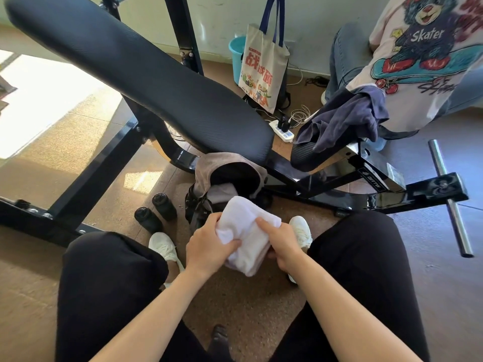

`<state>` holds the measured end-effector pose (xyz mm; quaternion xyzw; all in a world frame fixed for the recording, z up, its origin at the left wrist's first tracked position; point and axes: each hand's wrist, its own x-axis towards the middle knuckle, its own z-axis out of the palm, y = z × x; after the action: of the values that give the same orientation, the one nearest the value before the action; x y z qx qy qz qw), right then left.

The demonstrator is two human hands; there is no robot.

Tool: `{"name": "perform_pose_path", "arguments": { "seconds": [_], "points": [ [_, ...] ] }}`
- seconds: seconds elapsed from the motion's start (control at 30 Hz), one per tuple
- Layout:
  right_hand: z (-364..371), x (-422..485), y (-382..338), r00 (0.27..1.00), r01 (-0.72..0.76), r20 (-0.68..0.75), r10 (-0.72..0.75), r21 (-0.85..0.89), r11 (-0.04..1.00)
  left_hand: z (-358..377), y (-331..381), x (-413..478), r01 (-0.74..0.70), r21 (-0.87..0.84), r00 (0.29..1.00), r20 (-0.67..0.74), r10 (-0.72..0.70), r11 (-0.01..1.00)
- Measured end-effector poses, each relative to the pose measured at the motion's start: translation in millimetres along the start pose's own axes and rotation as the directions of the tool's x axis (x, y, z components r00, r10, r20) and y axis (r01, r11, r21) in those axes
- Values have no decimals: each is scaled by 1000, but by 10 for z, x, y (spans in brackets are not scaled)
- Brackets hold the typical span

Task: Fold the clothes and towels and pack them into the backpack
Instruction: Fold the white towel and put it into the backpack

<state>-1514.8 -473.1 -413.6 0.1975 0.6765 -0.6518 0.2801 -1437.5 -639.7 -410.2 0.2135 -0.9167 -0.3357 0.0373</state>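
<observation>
Head view: a seated person holds a white towel (248, 220) low between the knees, over the floor in front of a weight bench (146, 82)
Left hand (209, 244): fingers curled round the towel's left edge, thumb pressed on top; a firm grip
Right hand (283, 242): one finger lies along the top of the towel, the others are tucked under its right side; it holds too
Towel: folded into a thick bundle, its far end just short of the bag's mouth, not yet inside
Backpack (209, 165): grey, standing on the floor under the bench, its mouth gaping toward the person; something pale seems to lie inside already (I cannot tell what)
Blue garment (345, 118): crumpled over the bench's seat pad (308, 155), well apart from the bag; unfolded, so I judge the task only partly done
Risk, folds: if either hand loosens before the bundle is inside, the layers could spring open and the fold would be lost
Risk, mouth: the soft rim may sag or catch the towel's front edge; pushed hard, the bag could slide off under the bench
Risk, bottles: two black bottles (156, 211) stand just beside the bag; a sideways shove could knock them over
</observation>
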Motion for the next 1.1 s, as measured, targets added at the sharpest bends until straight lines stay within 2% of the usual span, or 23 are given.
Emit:
{"name": "perform_pose_path", "arguments": {
  "seconds": [0.03, 0.1, 0.2, 0.27, 0.33, 0.4, 0.5, 0.63, 0.77, 0.83, 0.9, 0.93, 1.0, 1.1],
  "points": [
    [14, 15, 19, 998, -62, 7, 62, 22, 998, 9, 30, -34, -37, 94, 997, -70, 44, 995],
    [31, 34, 36, 988, -155, 33, 153, 94, 983, 49, 49, -88, -186, 256, 959, -163, 232, 949],
    [36, 32, 10, 976, -212, 88, 201, 137, 968, 131, 77, -138, -405, 411, 828, -214, 518, 817],
    [53, 11, -4, 974, -209, 116, 193, 151, 966, 201, 127, -171, -490, 475, 753, -193, 629, 731],
    [50, 6, -3, 971, -213, 152, 182, 222, 952, 305, 138, -202, -506, 547, 748, -108, 655, 667],
    [23, -3, -16, 947, -263, 267, 180, 319, 911, 372, 106, -204, -481, 593, 793, -20, 609, 646],
    [-16, -34, -33, 902, -274, 410, 133, 307, 912, 376, 60, -170, -482, 602, 808, 25, 588, 637],
    [-6, -29, 7, 936, -158, 343, 76, 217, 963, 325, 81, -193, -588, 452, 788, 133, 602, 670],
    [16, -5, -1, 963, -142, 255, 85, 212, 967, 276, 25, -139, -529, 146, 847, 152, 510, 836],
    [27, 4, 7, 973, -149, 209, 98, 243, 959, 263, -21, -82, -410, -150, 894, 128, 429, 900],
    [33, -5, -5, 977, -149, 186, 102, 260, 954, 202, -4, -32, -187, -439, 952, 141, 272, 879],
    [37, -26, -25, 978, -145, 186, 97, 260, 955, 160, 12, -6, -77, -527, 969, 160, 188, 846],
    [46, -48, -52, 979, -125, 190, 76, 259, 958, 89, 17, 56, 75, -610, 972, 220, 77, 789],
    [70, -48, -74, 980, -50, 199, 10, 197, 979, 64, 5, 88, 183, -623, 920, 382, 91, 761]
  ]
}}
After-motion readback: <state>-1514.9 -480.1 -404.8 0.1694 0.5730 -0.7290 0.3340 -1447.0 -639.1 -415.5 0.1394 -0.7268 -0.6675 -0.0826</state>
